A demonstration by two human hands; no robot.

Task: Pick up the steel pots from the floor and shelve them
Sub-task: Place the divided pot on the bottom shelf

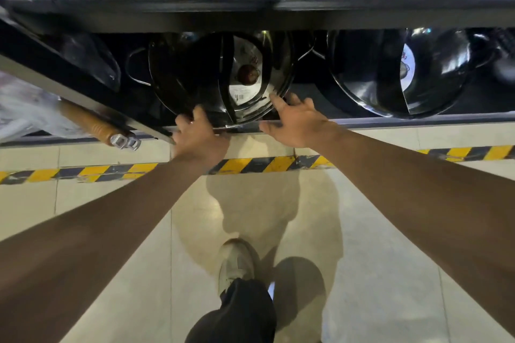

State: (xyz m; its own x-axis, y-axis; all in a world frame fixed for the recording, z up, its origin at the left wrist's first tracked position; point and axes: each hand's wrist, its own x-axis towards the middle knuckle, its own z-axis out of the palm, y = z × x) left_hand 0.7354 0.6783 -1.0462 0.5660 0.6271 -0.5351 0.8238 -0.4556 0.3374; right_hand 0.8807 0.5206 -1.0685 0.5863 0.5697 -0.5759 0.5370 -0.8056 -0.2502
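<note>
Below me my shoe [237, 264] stands on the pale floor [111, 231], and both arms reach to the bottom shelf [390, 121], where the steel pot [220, 78] sits on its side. Left hand [199, 139] curls on its lower rim; right hand [296, 122] lies open, fingertips touching the edge. Shiny, dark-mirrored, labelled inside, it looks light, stiff and slippery, so I'd grip the rim or loop handles.

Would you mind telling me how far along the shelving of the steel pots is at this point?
Mostly done, it seems: one steel pot already sits on the bottom shelf at the right. In hand: the left hand and right hand are at the front rim of a second pot on that shelf. The visible floor holds no pots, though only part shows.
</note>
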